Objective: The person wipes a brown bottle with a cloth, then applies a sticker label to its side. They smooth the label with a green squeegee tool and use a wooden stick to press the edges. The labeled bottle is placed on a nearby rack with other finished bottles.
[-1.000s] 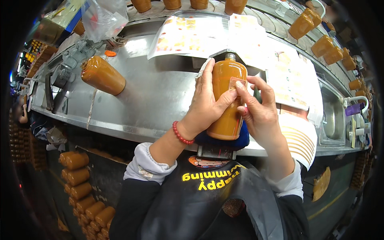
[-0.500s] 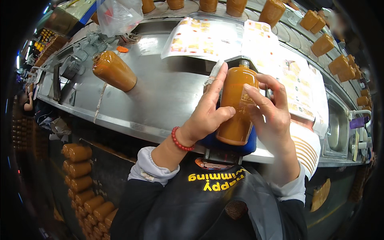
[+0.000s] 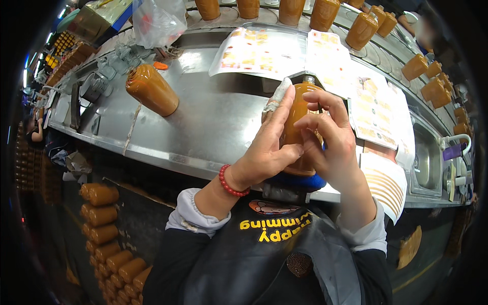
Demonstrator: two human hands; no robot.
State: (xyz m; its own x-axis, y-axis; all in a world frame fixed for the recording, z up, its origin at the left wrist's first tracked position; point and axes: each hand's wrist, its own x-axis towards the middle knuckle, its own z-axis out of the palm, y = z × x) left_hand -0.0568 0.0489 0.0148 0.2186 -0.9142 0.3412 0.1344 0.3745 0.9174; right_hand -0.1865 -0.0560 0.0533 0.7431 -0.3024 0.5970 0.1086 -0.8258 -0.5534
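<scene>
An amber-brown glossy bottle [image 3: 296, 122] with a clear glass neck lies tilted on a blue pad [image 3: 305, 183], directly in front of me. My left hand [image 3: 274, 137] holds its left side, fingers straight along the glass and thumb over its front. One left fingertip is wrapped in white. Over the bottle's right side and front is my right hand [image 3: 328, 132], fingers bent, with thumb and forefinger tips close together. Whatever may be between those tips is too small to make out. The hand covers much of the bottle's front.
Another brown bottle [image 3: 152, 90] lies on the steel bench [image 3: 198, 127] at left. Printed decal sheets [image 3: 259, 51] spread beyond my hands and to the right. Brown bottles [image 3: 362, 31] stand along a conveyor behind. A sink [image 3: 426, 160] is at right; stacked bottles [image 3: 101, 213] are below left.
My right hand has shifted left and up across the bottle's front, its fingers curling more and covering the gold marking seen before. My left hand stays along the bottle. Bottles on the conveyor have shifted.
</scene>
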